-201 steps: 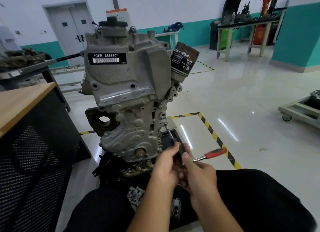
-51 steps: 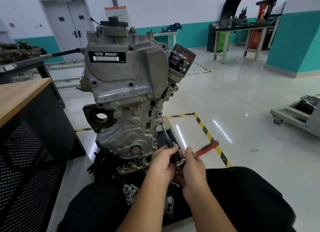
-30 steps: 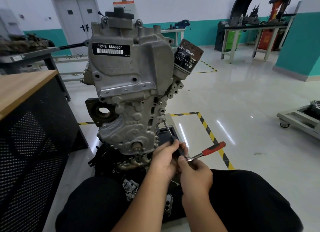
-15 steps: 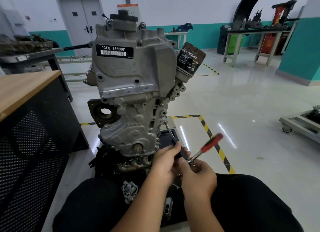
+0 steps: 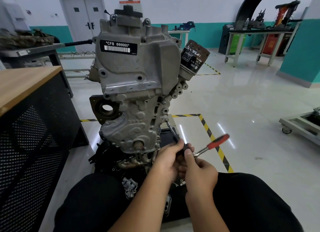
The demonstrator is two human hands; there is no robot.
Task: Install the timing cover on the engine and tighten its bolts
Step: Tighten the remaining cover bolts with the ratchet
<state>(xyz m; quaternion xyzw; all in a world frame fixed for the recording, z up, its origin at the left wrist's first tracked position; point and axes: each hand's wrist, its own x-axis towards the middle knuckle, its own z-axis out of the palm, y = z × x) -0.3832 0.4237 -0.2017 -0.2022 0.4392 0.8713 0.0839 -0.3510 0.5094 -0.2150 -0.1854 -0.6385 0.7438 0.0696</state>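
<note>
Nearest, the left hand grips the black extension bar; the right hand holds the red-handled ratchet. Beyond, the ribbed grey aluminium timing cover sits on the engine, the bit at its right edge bolt. Tightening seems underway; next, swing the handle while keeping the bit seated.

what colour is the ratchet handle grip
Red, on the ratchet, its only view being the head camera.

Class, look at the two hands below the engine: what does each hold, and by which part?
Both hold the ratchet wrench. The left hand grips its black extension near the head; the right hand pinches the head end, leaving the red handle free.
</note>
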